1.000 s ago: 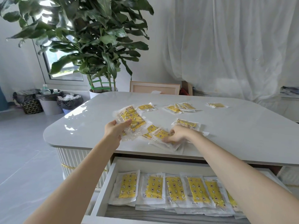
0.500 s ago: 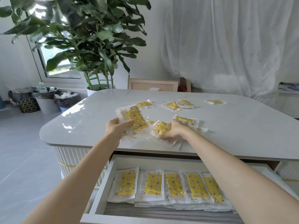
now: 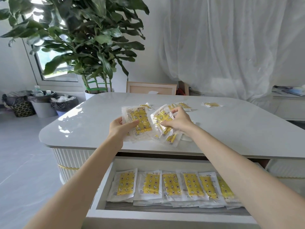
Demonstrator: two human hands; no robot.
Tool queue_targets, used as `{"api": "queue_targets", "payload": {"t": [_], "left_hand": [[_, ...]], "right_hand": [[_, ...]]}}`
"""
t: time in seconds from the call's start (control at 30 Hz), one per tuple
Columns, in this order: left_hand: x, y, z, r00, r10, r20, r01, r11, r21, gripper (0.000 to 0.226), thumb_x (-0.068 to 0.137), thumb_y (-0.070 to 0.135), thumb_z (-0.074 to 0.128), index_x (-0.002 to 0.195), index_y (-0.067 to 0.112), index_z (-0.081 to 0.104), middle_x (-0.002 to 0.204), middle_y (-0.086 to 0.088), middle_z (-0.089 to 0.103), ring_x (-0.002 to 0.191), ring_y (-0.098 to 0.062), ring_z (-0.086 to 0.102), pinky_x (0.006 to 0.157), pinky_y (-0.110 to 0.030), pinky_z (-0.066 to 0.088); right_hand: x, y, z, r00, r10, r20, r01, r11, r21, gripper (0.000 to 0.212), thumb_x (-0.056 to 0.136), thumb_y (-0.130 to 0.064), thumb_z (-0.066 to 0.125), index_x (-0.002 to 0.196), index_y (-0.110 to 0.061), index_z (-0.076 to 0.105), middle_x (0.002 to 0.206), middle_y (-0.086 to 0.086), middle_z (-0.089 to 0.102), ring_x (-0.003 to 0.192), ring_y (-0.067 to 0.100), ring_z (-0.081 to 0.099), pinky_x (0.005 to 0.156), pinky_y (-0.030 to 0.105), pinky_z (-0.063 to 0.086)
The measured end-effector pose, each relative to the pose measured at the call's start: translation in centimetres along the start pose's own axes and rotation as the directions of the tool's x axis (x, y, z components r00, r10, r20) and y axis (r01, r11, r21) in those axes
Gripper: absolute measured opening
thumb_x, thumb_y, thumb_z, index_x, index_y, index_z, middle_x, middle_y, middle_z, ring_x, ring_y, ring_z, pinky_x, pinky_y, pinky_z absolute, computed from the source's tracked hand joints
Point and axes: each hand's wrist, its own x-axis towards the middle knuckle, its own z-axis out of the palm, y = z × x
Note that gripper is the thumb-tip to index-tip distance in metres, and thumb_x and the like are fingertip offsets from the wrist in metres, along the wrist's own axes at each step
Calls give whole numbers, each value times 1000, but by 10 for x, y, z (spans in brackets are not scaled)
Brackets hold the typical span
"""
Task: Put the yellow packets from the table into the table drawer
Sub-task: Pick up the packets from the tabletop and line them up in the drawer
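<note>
My left hand (image 3: 119,128) grips a small stack of yellow packets (image 3: 140,122), held tilted just above the white table (image 3: 82,123). My right hand (image 3: 177,120) pinches another yellow packet (image 3: 160,119), lifted off the table and right beside the stack. A few loose packets (image 3: 172,138) lie under my hands, and others sit farther back, one alone (image 3: 211,104) at the far right. Below the table edge the drawer (image 3: 102,192) stands open, with a row of several yellow packets (image 3: 171,185) laid side by side inside.
A large potted plant (image 3: 92,47) stands behind the table's far left corner. Bins with black liners (image 3: 42,103) line the wall at left. A wooden frame (image 3: 151,87) leans behind the table, a white curtain (image 3: 231,47) hangs at the back, and a low shelf (image 3: 288,103) is at right.
My right hand picked a packet up off the table and raised it toward the stack in my left hand. The left hand's stack rose slightly and moved right.
</note>
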Motion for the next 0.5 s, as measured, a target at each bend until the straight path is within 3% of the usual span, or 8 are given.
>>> {"api": "queue_targets", "payload": {"t": [0.13,0.27,0.37,0.43,0.5], "left_hand": [[-14,-1,16,995,-18,100,15,999,31,39,74,9,78,110,6,64,103,-13,71,90,-28,71,82,-43,57],[-38,-13,40,979,-7,205,-14,995,97,28,75,8,77,101,7,66,99,-13,72,84,-23,71,76,-35,58],[-57,-27,59,964,-10,266,-36,985,166,25,75,13,78,96,8,66,94,-9,72,83,-20,68,76,-29,57],[-69,-40,72,949,-39,311,-23,981,194,22,77,15,76,95,10,64,90,-6,69,79,-16,66,61,-15,52],[-77,-54,83,935,-82,344,4,975,221,26,77,17,77,98,9,65,93,-7,70,86,-20,67,64,-18,51]], "right_hand": [[-15,13,-22,999,-29,18,28,998,58,50,73,-21,80,117,-11,58,106,5,69,94,19,67,88,39,55],[-42,37,-57,996,54,75,-57,998,35,39,80,-16,72,114,-4,57,109,18,67,81,16,61,70,32,53],[-59,67,-80,969,174,175,-181,983,26,20,83,-12,70,98,-12,56,106,9,67,85,18,63,75,32,54],[-69,89,-93,943,247,225,-243,969,-44,19,83,-13,69,88,-15,52,97,5,62,85,17,59,73,30,49],[-78,107,-104,904,321,284,-304,947,-102,21,83,-12,70,82,-16,50,88,3,60,82,18,56,70,29,46]]}}
